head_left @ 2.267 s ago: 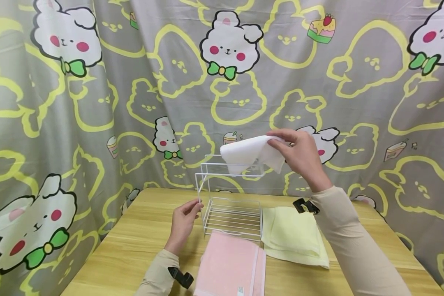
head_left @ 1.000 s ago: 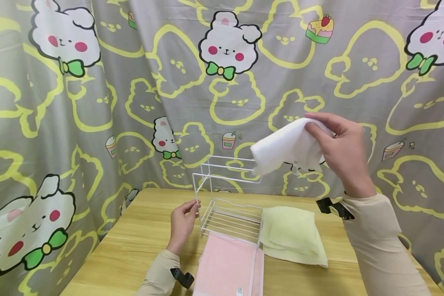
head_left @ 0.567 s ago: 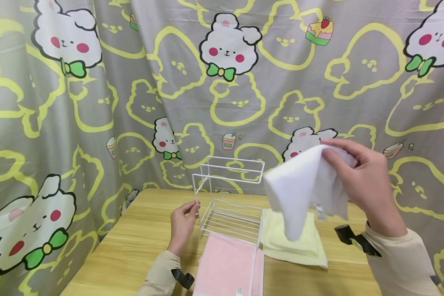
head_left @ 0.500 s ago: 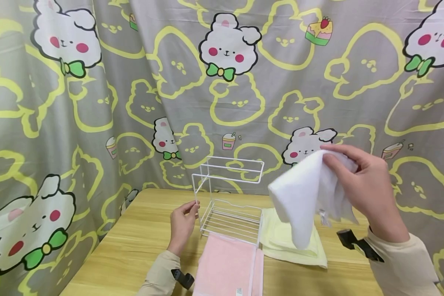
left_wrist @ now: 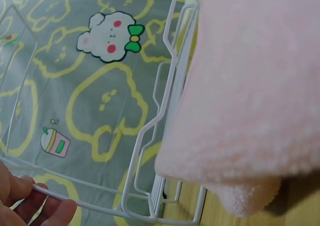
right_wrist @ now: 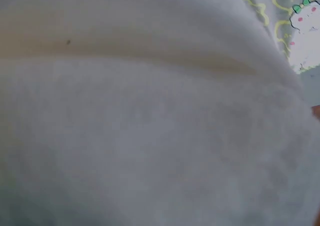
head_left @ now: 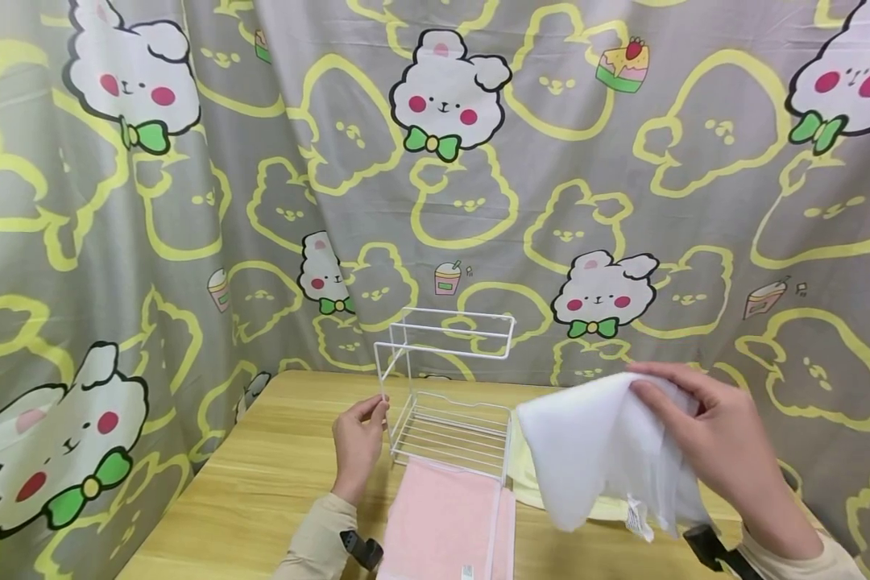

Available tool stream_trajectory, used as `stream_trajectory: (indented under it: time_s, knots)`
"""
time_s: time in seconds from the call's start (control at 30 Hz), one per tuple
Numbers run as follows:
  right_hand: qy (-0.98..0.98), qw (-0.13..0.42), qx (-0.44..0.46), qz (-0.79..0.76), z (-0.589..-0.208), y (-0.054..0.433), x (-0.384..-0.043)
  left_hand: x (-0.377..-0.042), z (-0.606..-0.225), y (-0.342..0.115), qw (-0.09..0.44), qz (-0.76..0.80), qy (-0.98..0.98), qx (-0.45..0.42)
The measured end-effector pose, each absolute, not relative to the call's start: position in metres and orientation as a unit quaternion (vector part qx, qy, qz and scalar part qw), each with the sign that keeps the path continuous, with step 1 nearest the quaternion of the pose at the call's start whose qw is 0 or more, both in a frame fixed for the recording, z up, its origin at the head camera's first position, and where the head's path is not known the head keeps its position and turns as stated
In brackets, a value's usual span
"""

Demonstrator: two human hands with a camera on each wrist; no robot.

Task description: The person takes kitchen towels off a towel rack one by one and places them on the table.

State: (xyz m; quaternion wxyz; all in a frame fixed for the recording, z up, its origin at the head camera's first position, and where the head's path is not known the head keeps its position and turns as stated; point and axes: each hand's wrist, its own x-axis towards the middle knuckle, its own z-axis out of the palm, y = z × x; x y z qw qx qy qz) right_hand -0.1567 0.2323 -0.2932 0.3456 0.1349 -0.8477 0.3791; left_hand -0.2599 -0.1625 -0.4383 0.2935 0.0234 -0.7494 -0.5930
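Observation:
My left hand (head_left: 358,441) pinches the left upright of a white wire rack (head_left: 449,352), as the left wrist view also shows with thumb and fingers on the wire. To the right, my right hand (head_left: 718,439) grips a white towel (head_left: 587,439) by its upper fold, and the cloth hangs down with a small label at its lower edge. That towel fills most of the right wrist view. A pink towel (head_left: 442,515) hangs over the rack's front, large in the left wrist view. Behind the white cloth, a folded yellow towel (head_left: 525,475) is mostly hidden.
The rack's lower wire shelf (head_left: 453,435) sits close over the wooden table (head_left: 261,467). A grey curtain (head_left: 261,161) with rabbit prints hangs right behind the table's back edge.
My right hand has lifted the white towel off the rack's top, carried it right, then lowered it in front of the yellow towel. The left hand stays on the rack.

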Motion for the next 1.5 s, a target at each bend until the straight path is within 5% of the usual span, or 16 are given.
stream_trajectory:
  time_s: [0.43, 0.93, 1.23, 1.5]
  knots:
    - [-0.875, 0.291, 0.135, 0.364, -0.346, 0.235, -0.137, -0.261, -0.440, -0.165, 0.291, -0.596, -0.748, 0.019]
    - [-0.877, -0.016, 0.087, 0.472, -0.419, 0.236, -0.165, -0.264, -0.439, -0.163, 0.300, -0.591, -0.749, 0.010]
    - [-0.928, 0.039, 0.081, 0.360, -0.454, 0.245, -0.190, -0.264, -0.437, -0.163, 0.294, -0.594, -0.749, 0.015]
    - [-0.938, 0.014, 0.056, 0.343, -0.471, 0.241, -0.203, -0.264, -0.441, -0.165, 0.297, -0.580, -0.758, 0.023]
